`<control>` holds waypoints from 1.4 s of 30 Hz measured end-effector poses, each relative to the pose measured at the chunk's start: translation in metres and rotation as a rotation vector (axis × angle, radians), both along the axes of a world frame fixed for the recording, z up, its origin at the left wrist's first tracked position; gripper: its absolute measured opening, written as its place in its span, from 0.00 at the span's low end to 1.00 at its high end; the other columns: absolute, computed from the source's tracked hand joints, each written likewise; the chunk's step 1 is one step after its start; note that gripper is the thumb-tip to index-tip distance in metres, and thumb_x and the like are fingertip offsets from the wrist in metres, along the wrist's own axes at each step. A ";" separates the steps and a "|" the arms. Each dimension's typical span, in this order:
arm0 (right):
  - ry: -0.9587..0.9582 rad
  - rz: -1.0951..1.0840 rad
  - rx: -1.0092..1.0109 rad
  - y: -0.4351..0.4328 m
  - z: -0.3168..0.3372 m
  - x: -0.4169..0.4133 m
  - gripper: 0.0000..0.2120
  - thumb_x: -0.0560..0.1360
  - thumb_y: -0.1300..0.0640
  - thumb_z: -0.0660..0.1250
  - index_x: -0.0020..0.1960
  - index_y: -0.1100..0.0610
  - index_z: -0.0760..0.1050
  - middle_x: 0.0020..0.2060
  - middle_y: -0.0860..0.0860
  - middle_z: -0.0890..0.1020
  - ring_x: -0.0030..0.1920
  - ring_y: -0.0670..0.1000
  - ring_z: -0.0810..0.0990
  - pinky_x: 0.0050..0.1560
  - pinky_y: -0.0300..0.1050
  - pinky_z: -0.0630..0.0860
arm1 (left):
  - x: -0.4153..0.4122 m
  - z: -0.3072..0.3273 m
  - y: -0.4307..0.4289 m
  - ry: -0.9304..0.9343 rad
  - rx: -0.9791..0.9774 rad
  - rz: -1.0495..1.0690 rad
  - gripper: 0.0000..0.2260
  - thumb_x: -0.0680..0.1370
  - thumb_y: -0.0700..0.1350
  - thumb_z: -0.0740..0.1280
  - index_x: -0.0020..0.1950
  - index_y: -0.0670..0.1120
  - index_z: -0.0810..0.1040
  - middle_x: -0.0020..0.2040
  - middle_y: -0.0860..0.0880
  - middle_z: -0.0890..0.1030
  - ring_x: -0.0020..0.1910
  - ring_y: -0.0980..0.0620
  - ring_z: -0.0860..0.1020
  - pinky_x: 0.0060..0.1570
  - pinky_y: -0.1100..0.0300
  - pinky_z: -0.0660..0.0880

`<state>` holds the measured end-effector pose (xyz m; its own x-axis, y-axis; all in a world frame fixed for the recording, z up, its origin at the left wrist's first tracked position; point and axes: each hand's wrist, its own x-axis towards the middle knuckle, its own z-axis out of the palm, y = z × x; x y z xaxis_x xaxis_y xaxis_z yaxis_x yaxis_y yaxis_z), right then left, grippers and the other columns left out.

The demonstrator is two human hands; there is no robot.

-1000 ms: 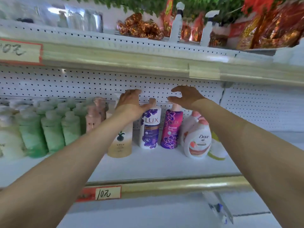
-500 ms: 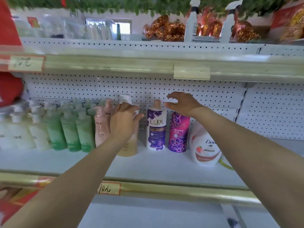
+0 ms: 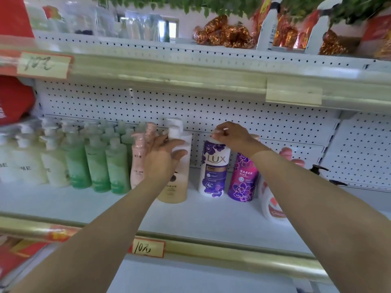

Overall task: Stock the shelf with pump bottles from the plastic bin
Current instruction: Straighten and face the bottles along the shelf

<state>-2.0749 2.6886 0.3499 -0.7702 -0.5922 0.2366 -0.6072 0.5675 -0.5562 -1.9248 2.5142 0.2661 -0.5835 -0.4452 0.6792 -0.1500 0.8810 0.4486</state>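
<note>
Bottles fill the left and middle of the white shelf (image 3: 211,220) on my head view, and both hands are up among them. My left hand (image 3: 163,159) grips the cream pump bottle (image 3: 178,187) around its shoulder. The thumb lies across the front, the fingers curl round the left side, and the white pump head stands clear above the hand. That bottle stands upright on the shelf, just beside a pink bottle (image 3: 137,166) on its left.

My right hand (image 3: 234,137) is on top of the white and purple LUX bottle (image 3: 214,166). Its fingers (image 3: 220,132) are bent and pinch at the pump, which the hand covers, so I cannot tell how the pump is turned. The LUX bottle is upright, with a gap between it and the cream one, and a magenta bottle (image 3: 243,180) is close against its right side.

Right of that, a white bottle with a peach label (image 3: 270,206) sits nearer the shelf's front edge, half hidden behind my right forearm. A black pump head (image 3: 318,169) shows further right; I cannot make out its bottle. To the left of the pink bottle run green bottles (image 3: 97,166), then pale bottles (image 3: 27,163), several deep.

Behind them all is a white pegboard (image 3: 211,111). A handwritten price tag (image 3: 148,248) sits on the gold front rail below my left arm. On the upper shelf (image 3: 190,49) I see white spray bottles (image 3: 267,26) and gold foil packets (image 3: 222,33).
</note>
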 end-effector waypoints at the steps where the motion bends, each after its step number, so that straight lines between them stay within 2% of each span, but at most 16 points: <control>1: -0.005 -0.010 -0.024 0.000 -0.001 -0.002 0.20 0.76 0.44 0.70 0.65 0.51 0.75 0.62 0.49 0.79 0.58 0.48 0.77 0.53 0.40 0.71 | -0.001 -0.001 -0.002 -0.013 0.005 0.000 0.13 0.75 0.54 0.72 0.58 0.56 0.83 0.62 0.46 0.78 0.66 0.43 0.71 0.62 0.46 0.71; 3: -0.020 -0.031 -0.080 0.002 -0.002 -0.004 0.14 0.74 0.45 0.73 0.58 0.48 0.78 0.58 0.47 0.81 0.57 0.49 0.80 0.52 0.40 0.75 | -0.005 -0.004 -0.006 -0.031 -0.003 0.009 0.13 0.75 0.57 0.69 0.58 0.57 0.82 0.59 0.47 0.78 0.64 0.43 0.71 0.61 0.45 0.71; 5: -0.048 -0.039 -0.141 0.003 -0.001 -0.003 0.09 0.73 0.47 0.74 0.51 0.46 0.80 0.54 0.46 0.83 0.53 0.46 0.82 0.46 0.36 0.76 | -0.008 -0.008 -0.009 -0.031 -0.024 0.026 0.15 0.75 0.61 0.62 0.57 0.59 0.81 0.57 0.48 0.78 0.64 0.43 0.72 0.60 0.44 0.71; 6: -0.063 -0.033 -0.161 0.003 0.000 0.000 0.09 0.72 0.48 0.74 0.51 0.47 0.80 0.52 0.45 0.83 0.52 0.45 0.82 0.44 0.35 0.75 | -0.010 -0.009 -0.010 -0.028 -0.029 0.033 0.16 0.75 0.62 0.61 0.57 0.60 0.81 0.56 0.49 0.78 0.64 0.43 0.72 0.60 0.43 0.71; 8: -0.061 -0.006 -0.169 0.002 0.001 0.003 0.10 0.72 0.49 0.75 0.52 0.49 0.81 0.51 0.45 0.83 0.51 0.44 0.82 0.44 0.34 0.76 | -0.012 -0.009 -0.010 -0.035 -0.032 0.050 0.14 0.75 0.61 0.64 0.57 0.60 0.81 0.56 0.49 0.79 0.63 0.43 0.72 0.61 0.43 0.71; 13: -0.078 0.038 -0.155 0.004 0.003 0.007 0.12 0.72 0.50 0.76 0.53 0.52 0.81 0.51 0.46 0.83 0.53 0.44 0.81 0.50 0.40 0.78 | -0.016 -0.007 -0.011 -0.075 -0.043 0.073 0.11 0.76 0.58 0.67 0.57 0.60 0.80 0.57 0.48 0.79 0.65 0.42 0.71 0.63 0.42 0.68; 18: -0.131 0.091 -0.154 0.001 0.005 0.009 0.10 0.71 0.51 0.76 0.51 0.51 0.81 0.50 0.45 0.84 0.50 0.43 0.81 0.39 0.36 0.73 | -0.014 -0.007 -0.010 -0.074 -0.062 0.074 0.11 0.76 0.57 0.68 0.57 0.58 0.80 0.56 0.48 0.79 0.64 0.42 0.71 0.63 0.42 0.68; 22: -0.142 0.126 -0.116 0.000 0.008 0.010 0.11 0.70 0.50 0.77 0.50 0.51 0.81 0.47 0.46 0.82 0.48 0.46 0.81 0.39 0.38 0.73 | -0.010 -0.007 -0.006 -0.031 -0.048 0.066 0.11 0.75 0.54 0.71 0.56 0.55 0.82 0.55 0.46 0.79 0.62 0.41 0.72 0.62 0.42 0.69; 26: -0.182 0.152 -0.112 0.004 0.009 0.009 0.10 0.71 0.50 0.77 0.50 0.50 0.80 0.45 0.46 0.83 0.45 0.44 0.80 0.38 0.39 0.74 | -0.008 -0.008 -0.005 0.001 -0.074 0.064 0.15 0.74 0.58 0.64 0.56 0.55 0.82 0.54 0.46 0.79 0.60 0.41 0.73 0.61 0.41 0.70; 30: -0.099 0.124 -0.099 0.001 0.006 0.013 0.10 0.73 0.49 0.75 0.52 0.48 0.79 0.55 0.47 0.81 0.56 0.48 0.80 0.49 0.42 0.77 | -0.006 -0.011 -0.003 0.013 -0.059 0.041 0.17 0.74 0.60 0.61 0.57 0.56 0.81 0.56 0.47 0.79 0.63 0.42 0.71 0.61 0.42 0.70; 33: -0.106 0.134 -0.093 0.005 0.007 0.016 0.13 0.72 0.47 0.75 0.55 0.47 0.79 0.55 0.46 0.81 0.57 0.47 0.80 0.53 0.43 0.78 | -0.005 -0.007 0.001 0.029 -0.013 0.026 0.11 0.76 0.54 0.68 0.56 0.54 0.82 0.59 0.46 0.79 0.66 0.42 0.70 0.64 0.44 0.69; 36: -0.143 0.120 -0.250 0.024 0.021 0.014 0.20 0.70 0.46 0.77 0.60 0.49 0.80 0.52 0.47 0.85 0.54 0.46 0.83 0.59 0.46 0.79 | -0.004 -0.002 0.008 0.069 0.050 0.027 0.13 0.76 0.53 0.71 0.60 0.53 0.82 0.68 0.44 0.74 0.72 0.43 0.65 0.69 0.45 0.65; 38: -0.073 0.068 -0.361 0.043 0.036 0.009 0.20 0.71 0.48 0.78 0.60 0.52 0.81 0.52 0.48 0.86 0.55 0.45 0.83 0.59 0.41 0.79 | -0.001 0.000 0.019 0.160 -0.007 0.047 0.19 0.76 0.56 0.69 0.65 0.52 0.77 0.70 0.43 0.70 0.72 0.42 0.64 0.69 0.42 0.64; 40: -0.009 0.003 -0.367 0.060 0.045 0.001 0.22 0.71 0.49 0.78 0.62 0.54 0.80 0.58 0.48 0.83 0.60 0.44 0.80 0.60 0.35 0.74 | -0.001 0.007 0.036 0.276 -0.012 0.001 0.22 0.76 0.55 0.68 0.68 0.50 0.74 0.72 0.43 0.67 0.72 0.41 0.64 0.72 0.48 0.62; 42: -0.018 -0.036 -0.268 0.073 0.044 -0.010 0.24 0.71 0.49 0.77 0.65 0.54 0.78 0.62 0.48 0.80 0.64 0.44 0.77 0.59 0.34 0.71 | -0.005 0.017 0.057 0.303 -0.013 -0.081 0.23 0.76 0.52 0.71 0.69 0.48 0.74 0.72 0.43 0.68 0.71 0.42 0.65 0.71 0.58 0.59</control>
<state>-2.0849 2.7612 0.3940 -0.7952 -0.4824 0.3673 -0.5778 0.4194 -0.7002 -1.9298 2.5713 0.2832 -0.3868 -0.3959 0.8328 0.0597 0.8905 0.4511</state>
